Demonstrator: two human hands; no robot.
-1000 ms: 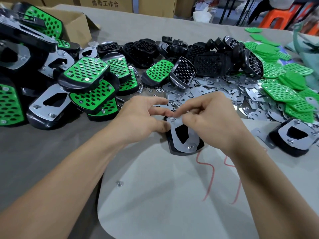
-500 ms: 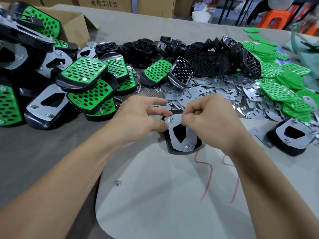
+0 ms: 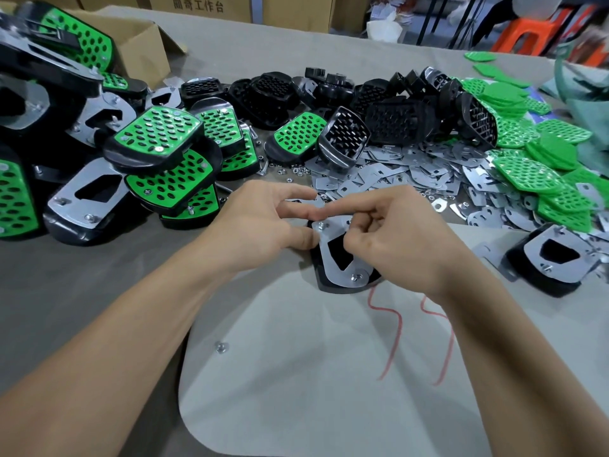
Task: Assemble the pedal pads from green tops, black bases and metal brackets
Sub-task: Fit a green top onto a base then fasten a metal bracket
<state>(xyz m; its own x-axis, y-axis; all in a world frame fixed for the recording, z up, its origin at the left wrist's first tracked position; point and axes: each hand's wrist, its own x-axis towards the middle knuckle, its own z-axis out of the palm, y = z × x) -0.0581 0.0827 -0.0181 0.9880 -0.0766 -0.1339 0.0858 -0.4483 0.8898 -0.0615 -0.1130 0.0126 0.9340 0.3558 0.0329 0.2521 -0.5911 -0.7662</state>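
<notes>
A pedal pad (image 3: 333,286) lies face down at the far edge of the white sheet, its metal bracket (image 3: 329,258) on top. Nuts show at the bracket's upper left and lower right corners. My left hand (image 3: 260,222) holds the pad's upper left edge, thumb against the bracket and fingers over the top. My right hand (image 3: 395,239) is curled over the bracket's upper right corner, where its fingertips pinch a small nut that they mostly hide. The two index fingers touch above the pad.
Finished green-topped pads (image 3: 158,136) are piled at the left before a cardboard box (image 3: 141,44). Black bases (image 3: 389,120) lie behind, loose brackets (image 3: 412,174) in the middle, green tops (image 3: 527,173) at the right. Another bracketed pad (image 3: 553,258) sits right. A loose nut (image 3: 221,347) lies on the white sheet (image 3: 313,374).
Both hands stay on the pad. The right fingers have shifted slightly at the bracket's upper right corner, and the upper left nut is more exposed.
</notes>
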